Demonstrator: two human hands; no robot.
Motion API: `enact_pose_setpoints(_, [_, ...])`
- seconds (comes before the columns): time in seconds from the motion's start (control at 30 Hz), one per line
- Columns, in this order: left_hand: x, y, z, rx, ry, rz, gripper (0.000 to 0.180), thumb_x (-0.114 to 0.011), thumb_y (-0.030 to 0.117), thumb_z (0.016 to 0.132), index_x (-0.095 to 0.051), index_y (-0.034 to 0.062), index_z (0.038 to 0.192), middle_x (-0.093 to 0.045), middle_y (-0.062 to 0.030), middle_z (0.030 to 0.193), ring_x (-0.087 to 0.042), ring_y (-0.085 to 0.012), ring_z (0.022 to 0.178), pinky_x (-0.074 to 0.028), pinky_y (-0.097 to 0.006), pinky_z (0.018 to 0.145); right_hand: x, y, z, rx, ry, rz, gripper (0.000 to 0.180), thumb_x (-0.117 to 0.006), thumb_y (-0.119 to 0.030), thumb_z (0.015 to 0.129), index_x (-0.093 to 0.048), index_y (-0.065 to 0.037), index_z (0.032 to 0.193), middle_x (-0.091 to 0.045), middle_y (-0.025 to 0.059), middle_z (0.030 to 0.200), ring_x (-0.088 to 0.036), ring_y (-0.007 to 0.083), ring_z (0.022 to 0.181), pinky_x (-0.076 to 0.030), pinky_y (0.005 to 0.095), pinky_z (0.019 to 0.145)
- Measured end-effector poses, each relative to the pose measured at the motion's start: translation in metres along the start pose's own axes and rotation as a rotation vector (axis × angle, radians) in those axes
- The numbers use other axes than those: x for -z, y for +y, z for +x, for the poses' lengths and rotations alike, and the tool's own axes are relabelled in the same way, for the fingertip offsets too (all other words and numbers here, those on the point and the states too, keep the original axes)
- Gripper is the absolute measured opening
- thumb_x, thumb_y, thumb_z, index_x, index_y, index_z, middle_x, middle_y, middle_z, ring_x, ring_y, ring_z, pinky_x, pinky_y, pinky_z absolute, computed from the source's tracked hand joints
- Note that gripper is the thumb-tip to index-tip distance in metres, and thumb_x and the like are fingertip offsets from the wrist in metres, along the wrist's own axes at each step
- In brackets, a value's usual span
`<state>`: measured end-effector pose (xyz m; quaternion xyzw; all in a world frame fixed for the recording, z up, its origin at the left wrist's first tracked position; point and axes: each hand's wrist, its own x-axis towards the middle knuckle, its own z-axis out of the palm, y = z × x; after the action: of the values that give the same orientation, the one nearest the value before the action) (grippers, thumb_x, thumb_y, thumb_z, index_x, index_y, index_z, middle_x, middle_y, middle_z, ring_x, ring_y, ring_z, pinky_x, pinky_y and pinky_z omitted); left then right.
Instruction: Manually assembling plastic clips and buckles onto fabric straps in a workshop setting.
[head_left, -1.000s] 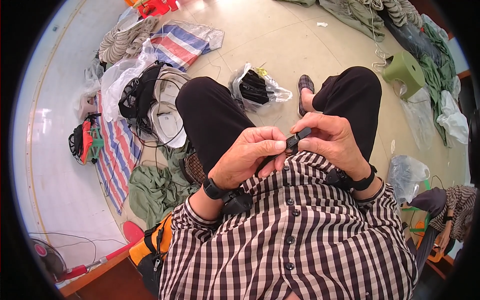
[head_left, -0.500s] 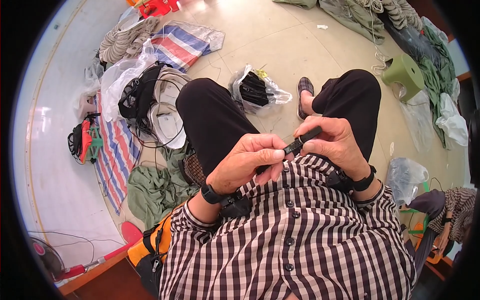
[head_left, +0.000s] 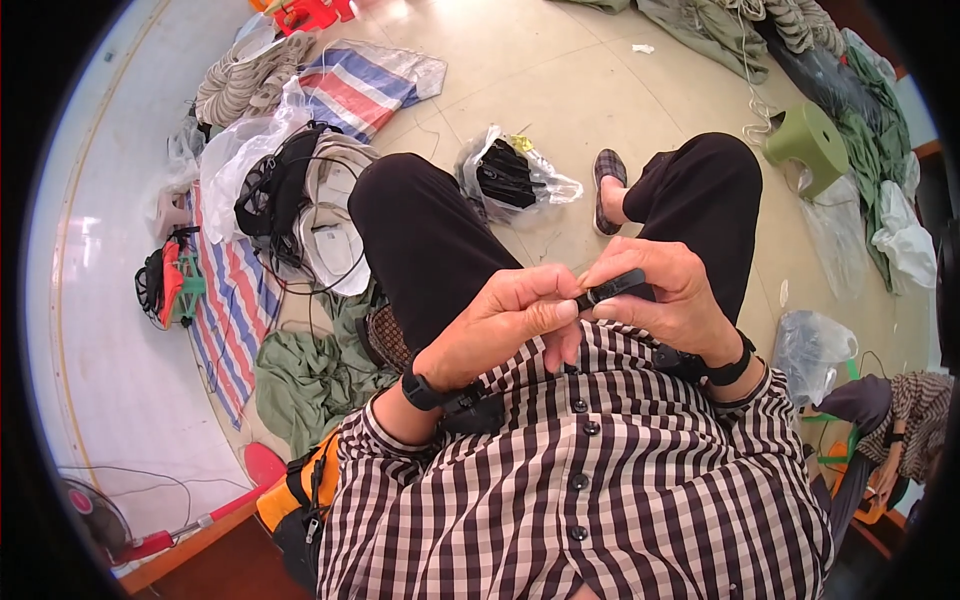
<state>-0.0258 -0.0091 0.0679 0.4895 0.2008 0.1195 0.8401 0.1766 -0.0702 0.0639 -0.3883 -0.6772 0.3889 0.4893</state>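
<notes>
Above my lap I hold a small black plastic piece [head_left: 618, 284], long and narrow, between both hands. Its exact kind is hard to make out. My right hand [head_left: 668, 298] pinches its wider right part between thumb and fingers. The left end sits in the fingertips of my left hand [head_left: 508, 318], its thumb laid along the front. The two hands' fingertips nearly meet there, and they hide part of the piece. A black band circles each wrist.
Between my feet on the tiled floor stands a clear plastic bag [head_left: 520, 178] of black pieces. Left lie black straps [head_left: 275, 195], green cloth [head_left: 315, 385] and a striped sheet [head_left: 232, 300]. Right are a green stool [head_left: 805, 150], another plastic bag [head_left: 815, 355] and a seated person [head_left: 910, 420].
The right-hand fingers have moved left toward the left fingertips, and the black piece has turned flatter. Both hands still grip it.
</notes>
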Motion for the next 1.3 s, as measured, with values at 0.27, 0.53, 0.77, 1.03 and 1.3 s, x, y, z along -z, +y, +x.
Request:
enact_pose_setpoints(0.27, [0.000, 0.003, -0.002, -0.005, 0.054, 0.167, 0.020, -0.049, 0.019, 0.095, -0.057, 0.0021, 0.088, -0.059, -0.0034, 0.067, -0.051, -0.0038, 0.056, -0.038, -0.017, 0.049, 0.001, -0.003, -0.001, -0.039, -0.018, -0.053, 0.022, -0.071, -0.003, 0.074, -0.064, -0.002, 0.094, -0.062, 0.0073, 0.077, -0.060, 0.0159, 0.070, -0.045, 0.0248, 0.063])
enact_pose_setpoints(0.53, [-0.002, -0.002, -0.001, 0.050, -0.006, -0.276, 0.019, -0.051, 0.018, 0.094, -0.057, 0.0006, 0.090, -0.054, -0.0015, 0.062, -0.042, -0.0027, 0.048, -0.029, -0.015, 0.042, -0.003, 0.004, -0.004, -0.106, 0.019, 0.162, 0.022, -0.071, -0.001, 0.075, -0.064, -0.001, 0.096, -0.065, 0.0073, 0.082, -0.062, 0.0133, 0.074, -0.046, 0.0232, 0.065])
enact_pose_setpoints(0.77, [-0.005, -0.004, 0.005, 0.057, 0.073, -0.275, 0.015, -0.050, 0.014, 0.093, -0.056, 0.0002, 0.089, -0.053, -0.0041, 0.062, -0.043, -0.0051, 0.048, -0.029, -0.016, 0.041, -0.006, 0.001, -0.007, -0.277, 0.077, 0.351, 0.017, -0.066, 0.000, 0.080, -0.062, 0.002, 0.097, -0.065, 0.0048, 0.084, -0.062, 0.0085, 0.078, -0.048, 0.0184, 0.067])
enact_pose_setpoints(1.03, [-0.003, -0.004, 0.010, 0.053, 0.032, -0.361, 0.017, -0.050, 0.016, 0.093, -0.056, 0.0008, 0.089, -0.052, -0.0038, 0.061, -0.042, -0.0080, 0.048, -0.031, -0.018, 0.043, -0.007, -0.001, -0.007, -0.379, 0.153, 0.427, 0.022, -0.062, 0.001, 0.084, -0.055, 0.003, 0.105, -0.064, 0.0065, 0.087, -0.063, 0.0092, 0.079, -0.051, 0.0188, 0.069])
enact_pose_setpoints(1.3, [-0.002, -0.004, 0.009, -0.003, -0.013, -0.386, 0.018, -0.049, 0.017, 0.094, -0.058, 0.0019, 0.092, -0.053, -0.0014, 0.064, -0.044, -0.0045, 0.053, -0.032, -0.016, 0.044, -0.006, 0.004, -0.005, -0.297, 0.149, 0.566, 0.022, -0.062, -0.001, 0.085, -0.056, 0.004, 0.105, -0.065, 0.0085, 0.086, -0.063, 0.0109, 0.079, -0.052, 0.0215, 0.073])
